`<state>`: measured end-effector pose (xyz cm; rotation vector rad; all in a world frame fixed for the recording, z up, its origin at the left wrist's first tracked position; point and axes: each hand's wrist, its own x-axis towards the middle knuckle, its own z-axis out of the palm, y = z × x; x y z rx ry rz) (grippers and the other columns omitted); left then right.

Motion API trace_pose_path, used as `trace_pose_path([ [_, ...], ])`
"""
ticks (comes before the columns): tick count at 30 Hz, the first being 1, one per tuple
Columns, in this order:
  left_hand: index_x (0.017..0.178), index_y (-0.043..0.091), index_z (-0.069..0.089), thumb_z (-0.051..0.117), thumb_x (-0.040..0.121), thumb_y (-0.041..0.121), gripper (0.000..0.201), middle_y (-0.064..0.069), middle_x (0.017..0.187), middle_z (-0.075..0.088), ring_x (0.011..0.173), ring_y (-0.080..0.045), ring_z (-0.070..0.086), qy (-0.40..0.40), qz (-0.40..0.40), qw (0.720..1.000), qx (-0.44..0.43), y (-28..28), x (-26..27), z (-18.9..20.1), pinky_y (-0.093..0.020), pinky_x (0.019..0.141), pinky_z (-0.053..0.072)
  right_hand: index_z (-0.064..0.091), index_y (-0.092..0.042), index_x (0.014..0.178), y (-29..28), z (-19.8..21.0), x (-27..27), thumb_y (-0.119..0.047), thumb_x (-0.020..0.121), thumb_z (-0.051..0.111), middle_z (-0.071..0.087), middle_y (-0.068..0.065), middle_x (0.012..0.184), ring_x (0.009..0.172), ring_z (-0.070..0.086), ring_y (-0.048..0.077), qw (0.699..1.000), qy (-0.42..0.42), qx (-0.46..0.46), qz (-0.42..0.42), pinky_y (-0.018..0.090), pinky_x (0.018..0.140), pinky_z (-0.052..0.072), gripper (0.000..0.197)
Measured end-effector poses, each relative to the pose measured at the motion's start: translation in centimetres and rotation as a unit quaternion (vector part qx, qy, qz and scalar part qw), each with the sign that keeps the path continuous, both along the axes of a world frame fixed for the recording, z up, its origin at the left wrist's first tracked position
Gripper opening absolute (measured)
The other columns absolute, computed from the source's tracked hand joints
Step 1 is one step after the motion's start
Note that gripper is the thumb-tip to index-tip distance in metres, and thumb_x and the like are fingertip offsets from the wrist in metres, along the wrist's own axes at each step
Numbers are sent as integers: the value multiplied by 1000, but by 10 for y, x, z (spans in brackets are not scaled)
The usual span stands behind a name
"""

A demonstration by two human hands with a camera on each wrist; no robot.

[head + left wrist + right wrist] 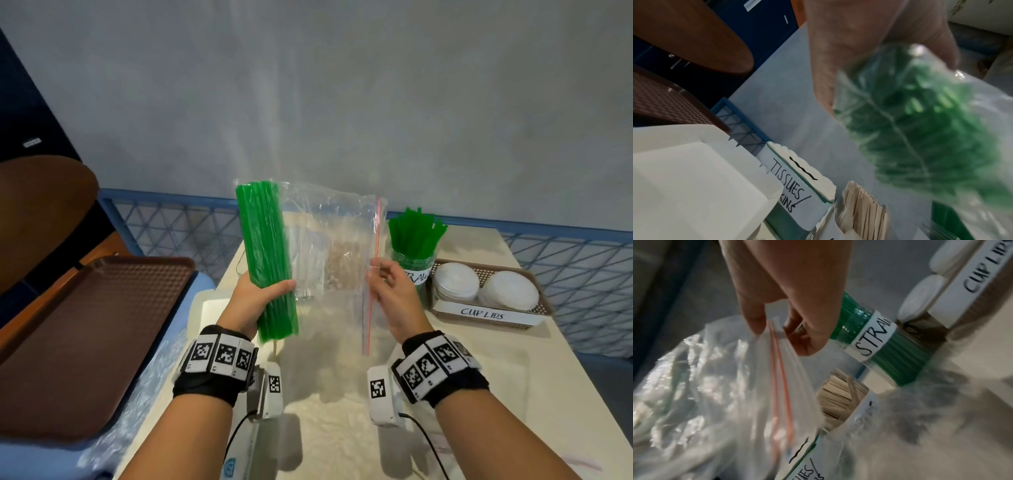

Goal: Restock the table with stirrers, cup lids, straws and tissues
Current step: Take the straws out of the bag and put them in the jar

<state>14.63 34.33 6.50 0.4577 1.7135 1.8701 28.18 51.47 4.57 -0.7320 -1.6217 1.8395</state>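
**Straw bag held up over table**

Your left hand (255,301) grips the bundle of green straws (269,260) through the clear zip bag (329,246). Your right hand (390,291) pinches the bag's red-striped edge. Both hover above the table (342,428), near the straw jar (414,260).

straw jar (412,270) label half hidden, stirrers (342,263) blurred

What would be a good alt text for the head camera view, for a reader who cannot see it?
Over a white table, the left hand grips a bundle of green straws inside a clear zip bag, while the right hand pinches the bag's red-striped opening. A labelled straw jar and a cup lids basket stand at right.
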Motion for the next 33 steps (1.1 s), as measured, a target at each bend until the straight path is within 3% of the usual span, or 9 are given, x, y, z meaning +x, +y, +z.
trace_pose_path([
  [3, 96, 19, 54, 71, 75, 1, 32, -5, 95, 61, 89, -23, 60, 0, 30, 999, -13, -1, -1, -8, -37, 78, 52, 55, -15, 87, -2, 4, 6, -4, 91, 53, 63, 5, 95, 89, 60, 17, 999, 9, 45, -1, 27, 79, 51, 12],
  [10, 105, 13, 54, 72, 75, 3, 37, -8, 97, 63, 90, -25, 62, -11, 5, 1000, -29, 8, 6, -12, -41, 83, 52, 60, -9, 111, -6, 17, 21, -34, 95, 25, 68, 18, 110, 99, 67, 31, 937, 120, -296, 142, 45, 93, 46, 46],
  [15, 113, 7, 55, 73, 73, 4, 44, -10, 98, 64, 96, -29, 61, -17, -33, 999, -24, 13, 10, -13, -40, 82, 52, 64, -12, 111, -14, 8, 22, -27, 89, 54, 66, 9, 112, 100, 65, 22, 959, 18, -142, 246, 35, 84, 54, 28],
  [19, 117, 14, 50, 75, 73, 14, 51, -5, 107, 63, 101, -21, 62, 30, -59, 998, -22, 18, 15, -14, -35, 85, 51, 54, -15, 126, -19, 8, 10, -36, 77, 71, 63, 2, 123, 113, 60, 23, 958, -7, -58, 281, 33, 91, 52, 56],
  [21, 120, 17, 43, 68, 76, 33, 54, -5, 109, 62, 97, -18, 62, 40, -55, 997, -20, 22, 19, -15, -36, 84, 51, 58, -16, 121, -21, 7, 1, -24, 87, 63, 69, 4, 106, 91, 68, 14, 948, 26, -51, 312, 23, 78, 57, 36],
  [24, 112, 18, 39, 47, 91, 42, 33, -5, 91, 62, 73, -16, 61, 45, -20, 998, -40, 28, 24, -14, -32, 67, 51, 62, -19, 97, -27, 15, 4, -6, 92, 53, 57, -3, 71, 45, 57, 1, 966, -89, 55, 234, 10, 44, 44, 17],
  [26, 107, 18, 42, 43, 94, 41, 27, -4, 82, 62, 66, -14, 60, 70, 13, 996, -45, 31, 24, -16, -29, 62, 50, 60, -17, 94, -30, 13, 10, -6, 90, 56, 55, 0, 74, 44, 53, 5, 965, -103, 89, 225, 9, 39, 40, 13],
  [29, 104, 17, 44, 41, 96, 38, 22, -2, 80, 60, 66, -14, 58, 97, 23, 994, -40, 32, 23, -20, -28, 62, 49, 59, -8, 106, -35, 18, 13, -19, 84, 67, 61, 4, 87, 49, 53, 2, 958, -117, 136, 222, 12, 46, 46, 25],
  [33, 96, 17, 46, 33, 100, 32, 20, 0, 83, 55, 76, -15, 53, 130, 30, 990, -36, 33, 21, -21, -30, 70, 45, 52, -2, 118, -40, 25, 10, -28, 76, 75, 65, 17, 107, 95, 66, 27, 946, -175, 152, 225, 42, 90, 53, 54],
])
